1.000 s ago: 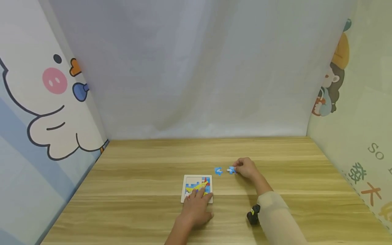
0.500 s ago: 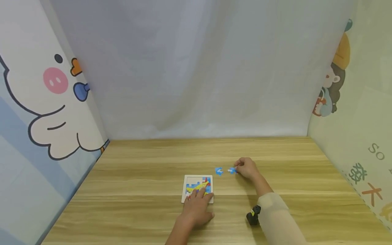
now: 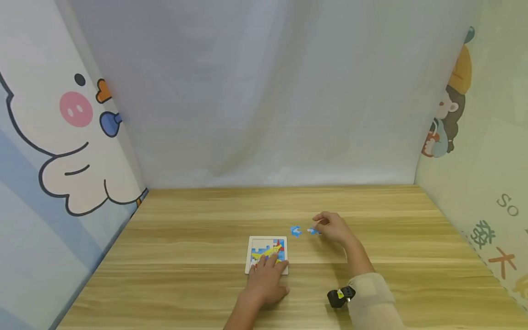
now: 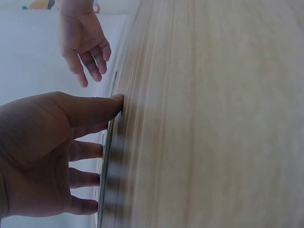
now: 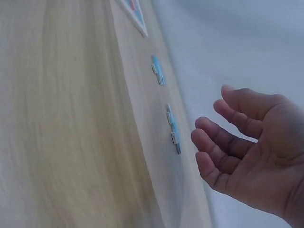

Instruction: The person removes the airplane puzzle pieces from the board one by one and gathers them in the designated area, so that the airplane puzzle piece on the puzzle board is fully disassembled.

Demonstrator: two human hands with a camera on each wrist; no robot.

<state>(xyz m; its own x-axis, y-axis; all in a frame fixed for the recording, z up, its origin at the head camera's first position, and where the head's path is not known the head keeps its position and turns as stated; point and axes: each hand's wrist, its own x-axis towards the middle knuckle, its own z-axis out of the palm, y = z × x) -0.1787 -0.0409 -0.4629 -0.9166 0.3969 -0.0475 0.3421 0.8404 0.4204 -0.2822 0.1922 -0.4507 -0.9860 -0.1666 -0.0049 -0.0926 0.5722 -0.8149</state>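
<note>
A white-framed jigsaw puzzle [image 3: 260, 244] lies on the table, partly filled with blue, yellow and red pieces; its upper left shows bare backing. My left hand [image 3: 265, 283] rests over its lower part with fingers spread, hiding that area. In the left wrist view, the fingertips [image 4: 85, 179] touch the puzzle's edge. To the right of the frame lie two loose blue-and-white puzzle pieces, one nearer the frame [image 3: 295, 230] and another [image 3: 312, 230] partly covered by my right hand [image 3: 333, 228]. The right wrist view shows that hand [image 5: 256, 142] apart from both pieces, fingers loosely bent, holding nothing.
The wood-grain table [image 3: 185, 229] runs back to a pale curtain [image 3: 264, 114]. Cartoon-printed panels stand at the left [image 3: 62, 137] and right [image 3: 486, 137]. A black wrist device [image 3: 340, 297] sticks out beside the right sleeve [image 3: 373, 298].
My right hand has let go of the right-hand puzzle piece and lifted slightly off it, its wrist turning. The left hand stays on the puzzle.
</note>
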